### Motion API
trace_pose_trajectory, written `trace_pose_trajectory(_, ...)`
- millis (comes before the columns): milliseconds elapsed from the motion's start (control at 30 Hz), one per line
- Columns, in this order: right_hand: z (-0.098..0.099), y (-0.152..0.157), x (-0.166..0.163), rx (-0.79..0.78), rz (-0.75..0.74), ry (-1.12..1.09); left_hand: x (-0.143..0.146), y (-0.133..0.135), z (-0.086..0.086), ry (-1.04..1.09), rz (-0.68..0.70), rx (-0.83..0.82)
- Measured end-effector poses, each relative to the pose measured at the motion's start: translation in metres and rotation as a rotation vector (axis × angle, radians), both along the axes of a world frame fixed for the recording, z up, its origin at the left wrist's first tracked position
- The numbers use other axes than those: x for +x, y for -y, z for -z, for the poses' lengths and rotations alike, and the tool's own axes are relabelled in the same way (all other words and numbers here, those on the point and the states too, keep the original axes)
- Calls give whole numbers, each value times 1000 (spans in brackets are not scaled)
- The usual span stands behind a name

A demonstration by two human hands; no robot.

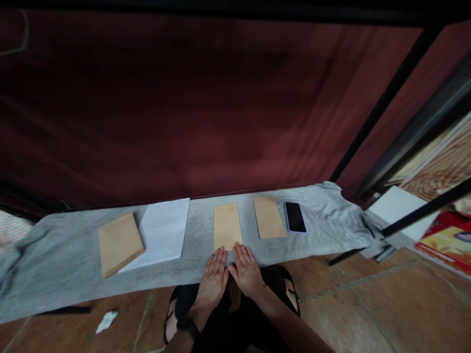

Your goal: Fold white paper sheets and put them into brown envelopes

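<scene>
Head view: left hand (213,282) and right hand (248,274), grasping nothing, flat against middle envelope (227,225) at near edge of counter (201,230); best pressed evenly.

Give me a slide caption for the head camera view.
Left hand and right hand lie flat at the near edge of a brown envelope on grey cloth.

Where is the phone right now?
In the head view, the phone lies on the grey cloth right of centre, just right of a brown envelope.
</scene>
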State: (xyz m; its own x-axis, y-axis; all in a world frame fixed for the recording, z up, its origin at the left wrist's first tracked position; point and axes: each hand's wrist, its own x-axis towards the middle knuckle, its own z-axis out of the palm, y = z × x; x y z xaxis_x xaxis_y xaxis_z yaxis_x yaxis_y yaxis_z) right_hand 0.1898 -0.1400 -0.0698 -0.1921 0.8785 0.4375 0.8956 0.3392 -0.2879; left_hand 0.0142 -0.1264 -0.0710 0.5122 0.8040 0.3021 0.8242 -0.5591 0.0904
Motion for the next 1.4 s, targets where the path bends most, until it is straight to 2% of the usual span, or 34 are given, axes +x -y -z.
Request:
trace_pose_trajectory(133,-1,5,10,26,-17,41,11,-6,-14,68,-31,-33)
trace_pose_trajectory(267,2,5,9,46,-13,24,40,-29,-22,72,63,-102)
trace_pose_trajectory(367,7,3,8,47,-25,4,54,-51,-22,19,90,-166)
trace_pose_trajectory(467,6,2,10,11,-29,17,54,-78,-20,-12,87,-195)
trace_pose_trajectory(600,-3,3,13,-31,-49,35,47,-117,-17,-27,98,-167)
trace_pose_trajectory(700,-11,4,13,-40,-38,39,51,-142,-14,-35,56,-116)
trace_pose_trajectory(900,-15,4,12,-50,-48,30,75,-179,-14,-56,11,-127)
trace_pose_trajectory(1033,-17,4,15,-78,-59,46,80,-201,-14,-54,-22,-143)
trace_pose_trajectory(1233,-20,4,16,-110,-63,77,76,-213,-16,-59,-18,-170)
trace_pose_trajectory(1333,-18,4,14,-103,-51,70,68,-201,-13,-72,-21,-233)
trace_pose_trajectory(1400,-16,4,13,-83,-41,65,56,-182,-9,-59,19,-272)
